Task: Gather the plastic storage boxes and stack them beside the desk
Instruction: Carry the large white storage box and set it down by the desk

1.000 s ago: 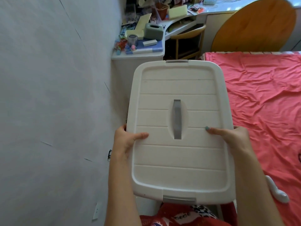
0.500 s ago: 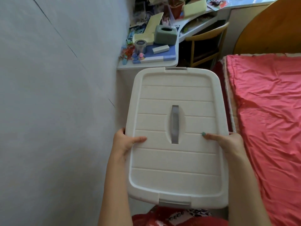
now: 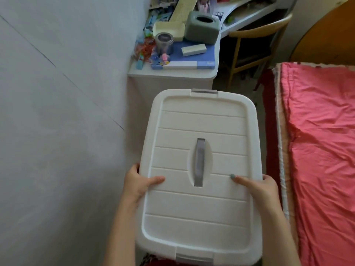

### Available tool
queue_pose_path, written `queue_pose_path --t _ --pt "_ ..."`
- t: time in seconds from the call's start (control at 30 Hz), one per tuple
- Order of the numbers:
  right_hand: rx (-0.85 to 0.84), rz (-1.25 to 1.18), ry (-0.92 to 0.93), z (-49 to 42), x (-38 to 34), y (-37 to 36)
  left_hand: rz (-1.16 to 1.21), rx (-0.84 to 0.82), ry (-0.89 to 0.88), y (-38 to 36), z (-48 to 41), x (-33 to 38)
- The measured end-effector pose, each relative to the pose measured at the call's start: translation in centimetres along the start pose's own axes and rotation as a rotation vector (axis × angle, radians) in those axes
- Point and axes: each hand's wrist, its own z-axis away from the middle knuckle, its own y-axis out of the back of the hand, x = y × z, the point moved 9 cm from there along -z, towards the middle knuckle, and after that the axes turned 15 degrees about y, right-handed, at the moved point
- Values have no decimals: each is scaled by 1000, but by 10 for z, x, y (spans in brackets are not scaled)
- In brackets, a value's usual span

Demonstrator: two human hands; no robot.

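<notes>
My left hand [image 3: 139, 184]: gripping the box's left edge, thumb on lid.
My right hand [image 3: 262, 188]: gripping the right edge, thumb on lid.
Box [image 3: 199, 208]: white, lidded, grey handle [image 3: 199, 162], held between wall [image 3: 57, 131] and bed [image 3: 322, 150], near the desk [image 3: 169, 75].

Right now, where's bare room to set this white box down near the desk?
Bare floor lies between the white desk, wooden chair and pink bed. The desktop is crowded; only its front edge is bare.
</notes>
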Motion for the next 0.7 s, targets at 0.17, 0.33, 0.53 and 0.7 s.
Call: queue_pose_path --t 0.17,0.33,0.53,0.7 --pt "20 33 -28 -27 26 -32 -67 1 15 -8 -56 -3" --pt "44 73 -75 -57 57 -63 -117 -15 18 -23 -111 -11" --pt "32 147 -104 -99 107 -100 -233 3 34 -48 -180 -36" --pt "28 196 -144 -133 155 -134 -329 -7 71 -68 -245 -73"
